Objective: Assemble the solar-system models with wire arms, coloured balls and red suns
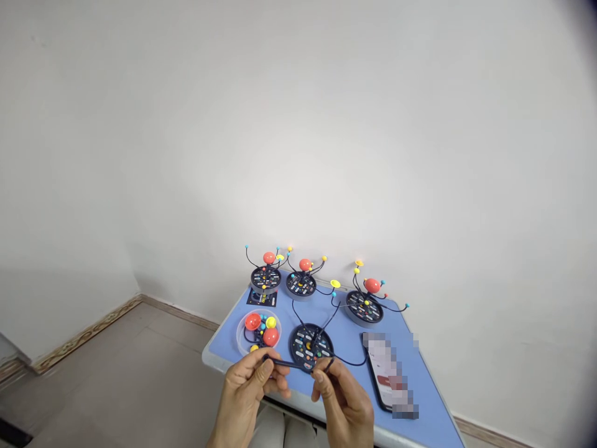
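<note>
A thin black rod (290, 364) is held between both hands, just on the near side of a round black base (299, 350) that is set on the blue tabletop (426, 389). The rod's long axis is laid left to right, across the base's front, with its right end dipped slightly lower in view. Its left end is pinched between thumb and fingers of the left hand (265, 367); its right end is met by the closed fingertips of the right hand (323, 372), where a short dark stretch is seen beside the forefinger. The exact grip there is partly hidden.

The base is overlapped in view by the rod's right end; whether the two are touching cannot be told. The right hand is judged the nearer to the base, which is placed directly beyond its fingertips. By the left hand, a clear container (238, 341) is found, filled with red, yellow and blue pieces. Several curved black stems (332, 318) are already raised from the base, one being bent rightward toward a phone (387, 376).
</note>
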The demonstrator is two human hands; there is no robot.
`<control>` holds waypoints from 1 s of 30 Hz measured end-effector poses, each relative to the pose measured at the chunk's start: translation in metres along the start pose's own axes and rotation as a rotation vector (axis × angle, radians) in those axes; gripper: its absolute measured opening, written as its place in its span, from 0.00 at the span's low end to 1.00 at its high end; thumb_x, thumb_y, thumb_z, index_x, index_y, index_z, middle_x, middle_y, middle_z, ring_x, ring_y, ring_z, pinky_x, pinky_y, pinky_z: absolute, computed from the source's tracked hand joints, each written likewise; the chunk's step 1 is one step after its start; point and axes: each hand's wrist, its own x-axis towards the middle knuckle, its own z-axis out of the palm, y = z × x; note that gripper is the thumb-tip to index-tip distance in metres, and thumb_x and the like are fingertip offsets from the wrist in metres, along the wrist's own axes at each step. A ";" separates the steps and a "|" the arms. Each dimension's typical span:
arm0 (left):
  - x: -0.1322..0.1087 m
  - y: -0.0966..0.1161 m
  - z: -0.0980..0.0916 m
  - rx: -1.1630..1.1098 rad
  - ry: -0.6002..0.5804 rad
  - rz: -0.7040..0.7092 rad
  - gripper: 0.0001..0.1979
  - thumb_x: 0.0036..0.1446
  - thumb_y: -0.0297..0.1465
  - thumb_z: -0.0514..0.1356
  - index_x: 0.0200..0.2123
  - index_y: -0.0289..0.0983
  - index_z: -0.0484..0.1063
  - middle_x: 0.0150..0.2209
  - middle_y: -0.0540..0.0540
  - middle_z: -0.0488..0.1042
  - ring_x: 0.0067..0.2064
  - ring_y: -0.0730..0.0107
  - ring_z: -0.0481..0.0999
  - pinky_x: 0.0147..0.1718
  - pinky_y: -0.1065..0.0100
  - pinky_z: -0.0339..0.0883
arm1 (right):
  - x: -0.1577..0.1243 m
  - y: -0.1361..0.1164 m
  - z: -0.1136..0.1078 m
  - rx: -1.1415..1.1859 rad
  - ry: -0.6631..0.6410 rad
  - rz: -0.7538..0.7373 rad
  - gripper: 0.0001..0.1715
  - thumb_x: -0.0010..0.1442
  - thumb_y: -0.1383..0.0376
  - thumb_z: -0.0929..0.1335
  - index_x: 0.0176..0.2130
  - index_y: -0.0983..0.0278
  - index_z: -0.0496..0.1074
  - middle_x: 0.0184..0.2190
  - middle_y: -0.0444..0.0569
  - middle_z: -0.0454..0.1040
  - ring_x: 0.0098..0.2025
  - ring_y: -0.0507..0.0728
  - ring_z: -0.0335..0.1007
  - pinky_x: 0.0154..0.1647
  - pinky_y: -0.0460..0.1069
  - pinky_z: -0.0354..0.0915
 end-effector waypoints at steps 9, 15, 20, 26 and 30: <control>0.003 -0.004 -0.001 0.023 -0.014 -0.005 0.20 0.43 0.44 0.73 0.32 0.33 0.80 0.26 0.43 0.79 0.25 0.66 0.75 0.28 0.64 0.73 | 0.003 -0.001 -0.005 -0.037 -0.057 -0.032 0.13 0.64 0.60 0.67 0.29 0.61 0.72 0.22 0.41 0.67 0.21 0.51 0.62 0.24 0.45 0.60; 0.003 -0.005 -0.002 0.065 -0.033 0.009 0.20 0.45 0.44 0.73 0.32 0.33 0.80 0.26 0.44 0.79 0.25 0.66 0.76 0.30 0.63 0.74 | 0.007 -0.003 -0.010 -0.060 -0.096 -0.044 0.13 0.64 0.60 0.67 0.28 0.61 0.72 0.22 0.42 0.68 0.21 0.51 0.64 0.22 0.44 0.61; 0.003 -0.006 -0.004 0.085 -0.024 0.022 0.20 0.44 0.44 0.72 0.33 0.34 0.80 0.26 0.44 0.79 0.25 0.65 0.76 0.30 0.63 0.74 | 0.009 -0.005 -0.008 -0.051 -0.099 -0.022 0.13 0.63 0.59 0.68 0.28 0.61 0.73 0.21 0.42 0.69 0.20 0.50 0.64 0.21 0.44 0.62; 0.006 -0.008 -0.006 0.165 -0.028 0.044 0.19 0.45 0.44 0.72 0.32 0.34 0.80 0.25 0.45 0.80 0.25 0.63 0.78 0.31 0.63 0.75 | 0.007 0.006 -0.004 0.037 -0.110 0.108 0.15 0.61 0.57 0.70 0.27 0.62 0.72 0.19 0.41 0.69 0.19 0.50 0.68 0.23 0.44 0.65; 0.008 -0.010 -0.009 0.189 -0.031 0.036 0.20 0.44 0.45 0.72 0.32 0.34 0.81 0.25 0.44 0.80 0.25 0.63 0.78 0.31 0.63 0.76 | 0.004 0.014 0.003 0.154 -0.066 0.206 0.16 0.58 0.56 0.71 0.25 0.63 0.71 0.23 0.43 0.72 0.19 0.50 0.68 0.22 0.44 0.67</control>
